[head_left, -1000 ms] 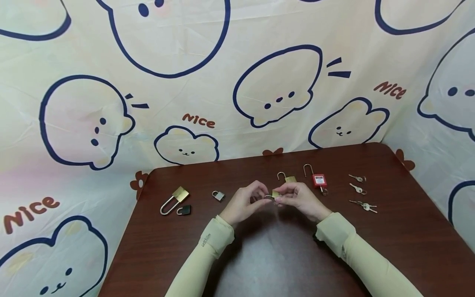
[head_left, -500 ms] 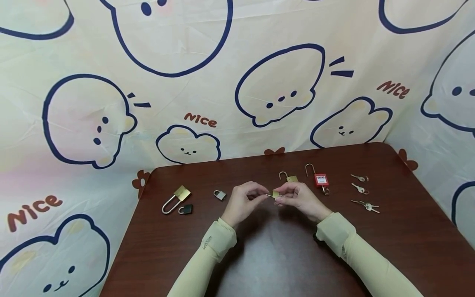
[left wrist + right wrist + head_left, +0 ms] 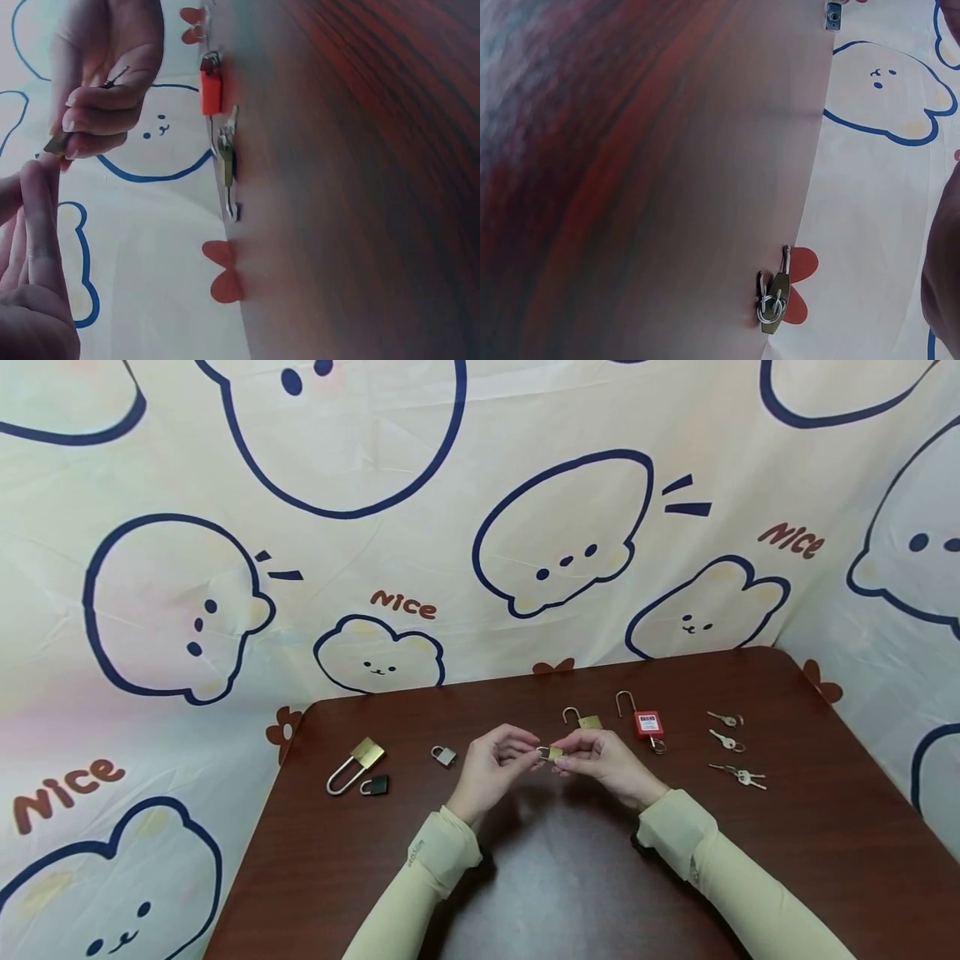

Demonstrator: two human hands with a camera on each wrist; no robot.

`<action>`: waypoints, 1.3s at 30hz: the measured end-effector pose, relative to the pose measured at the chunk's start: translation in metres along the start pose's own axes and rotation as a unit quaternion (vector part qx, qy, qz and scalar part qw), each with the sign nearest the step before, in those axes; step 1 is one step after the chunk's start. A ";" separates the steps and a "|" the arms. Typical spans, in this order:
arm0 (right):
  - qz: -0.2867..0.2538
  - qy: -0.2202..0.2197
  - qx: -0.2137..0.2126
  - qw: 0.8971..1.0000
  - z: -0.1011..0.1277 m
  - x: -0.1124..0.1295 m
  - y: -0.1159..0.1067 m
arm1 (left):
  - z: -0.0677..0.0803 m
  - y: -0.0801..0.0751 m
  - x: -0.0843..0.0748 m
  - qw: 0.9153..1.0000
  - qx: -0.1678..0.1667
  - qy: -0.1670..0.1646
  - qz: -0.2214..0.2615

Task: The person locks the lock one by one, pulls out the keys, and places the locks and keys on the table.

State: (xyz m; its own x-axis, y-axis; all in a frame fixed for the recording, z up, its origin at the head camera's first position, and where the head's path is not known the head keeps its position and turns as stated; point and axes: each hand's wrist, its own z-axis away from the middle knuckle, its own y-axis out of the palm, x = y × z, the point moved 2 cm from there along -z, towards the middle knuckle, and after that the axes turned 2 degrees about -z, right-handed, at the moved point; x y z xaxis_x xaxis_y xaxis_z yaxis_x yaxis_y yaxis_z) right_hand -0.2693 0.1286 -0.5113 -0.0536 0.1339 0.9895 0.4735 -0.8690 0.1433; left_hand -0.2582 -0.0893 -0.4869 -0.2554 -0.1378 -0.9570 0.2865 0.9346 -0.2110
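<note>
Both hands meet above the table around a small brass padlock [image 3: 553,753]. My right hand [image 3: 611,764] pinches its body between thumb and fingers; in the left wrist view a thin dark metal piece [image 3: 116,76], perhaps a key, sticks out by the right hand's fingers. My left hand [image 3: 491,772] holds the shackle end with thumb and fingertips. Just behind the right hand lies a brass padlock [image 3: 590,722] with its shackle swung out. To its right is a red padlock [image 3: 647,724], shackle raised, a key ring at its base. Most of the right hand is out of its wrist view.
At the left of the brown table [image 3: 315,877] lie a long-shackle brass padlock [image 3: 367,752], a black padlock [image 3: 377,785] and a small silver padlock [image 3: 444,756]. Several keys [image 3: 742,776] lie in groups at the right. A printed cloth [image 3: 420,560] hangs behind the table's far edge.
The small padlock has turned slightly between the fingers, so its shackle loop shows more. The left hand has shifted a little; the right hand and the things on the table keep their places.
</note>
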 end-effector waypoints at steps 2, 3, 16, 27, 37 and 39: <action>0.000 0.006 -0.002 1.000 0.000 0.000 0.000 | 0.000 0.000 0.001 1.000 -0.001 -0.020 0.015; 0.000 0.007 -0.001 1.000 0.000 0.000 0.000 | -0.001 0.000 0.002 0.999 0.000 -0.028 0.017; 0.025 0.020 -0.016 0.999 0.000 0.001 0.001 | -0.003 -0.002 0.007 0.998 0.008 -0.049 0.030; 0.079 -0.026 -0.039 0.996 -0.002 0.004 0.002 | -0.004 0.003 0.007 0.997 0.006 -0.055 0.048; 0.088 -0.048 -0.053 0.994 0.000 0.006 0.000 | -0.005 0.008 0.010 0.986 0.005 -0.084 0.141; 0.087 -0.051 -0.056 0.993 0.001 0.007 0.001 | -0.005 0.008 0.012 0.981 0.005 -0.096 0.169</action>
State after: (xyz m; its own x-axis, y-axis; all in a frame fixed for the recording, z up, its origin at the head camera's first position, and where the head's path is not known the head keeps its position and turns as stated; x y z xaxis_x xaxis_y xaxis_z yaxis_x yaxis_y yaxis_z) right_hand -0.2682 0.1294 -0.5047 0.1122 0.0205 0.9935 0.3676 -0.9297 -0.0223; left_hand -0.2638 -0.0817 -0.4986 0.0344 0.1197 -0.9922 0.3342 0.9343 0.1243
